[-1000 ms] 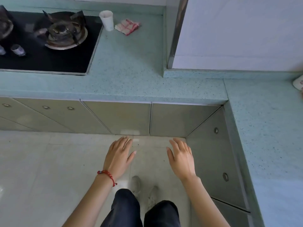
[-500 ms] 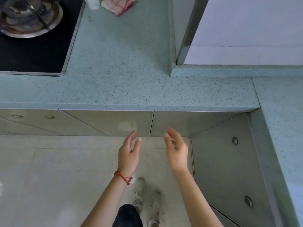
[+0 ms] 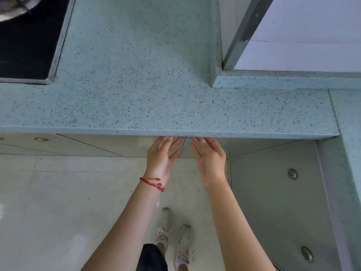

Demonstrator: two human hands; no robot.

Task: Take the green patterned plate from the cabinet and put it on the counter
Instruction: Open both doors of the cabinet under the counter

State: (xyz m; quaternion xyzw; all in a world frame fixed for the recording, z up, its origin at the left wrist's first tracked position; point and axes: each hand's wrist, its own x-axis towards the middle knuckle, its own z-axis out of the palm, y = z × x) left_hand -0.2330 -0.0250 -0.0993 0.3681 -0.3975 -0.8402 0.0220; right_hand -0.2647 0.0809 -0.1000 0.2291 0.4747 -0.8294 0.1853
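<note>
- The speckled pale-green stone counter (image 3: 148, 75) fills the upper half of the frame, running from the left edge to the right and turning down the right side; its front lip crosses the middle of the frame.
- The pale tiled floor (image 3: 58, 202) takes up the lower left of the frame.
- The grey flat-fronted cabinet doors (image 3: 109, 142) sit in a band just under the counter lip, all closed, with a narrow seam between the two centre doors; a further grey door panel (image 3: 273, 202) with round metal vents fills the lower right.
- The black glass hob (image 3: 25, 45) with a metal edge is set into the counter at the upper left.
- Your left hand (image 3: 163, 155), with a red cord bracelet (image 3: 153, 183) at the wrist, is spread open and holds nothing; its fingertips reach up to the underside of the counter lip, just left of the door seam.
- Your right hand (image 3: 210, 157) is likewise open and empty, fingers extended to the lip just right of the seam.
- Your white laced shoes (image 3: 173, 235) stand on the floor at the bottom centre.
- You cannot see the green patterned plate anywhere in the frame; the cabinet doors are shut, so its place cannot be told.
</note>
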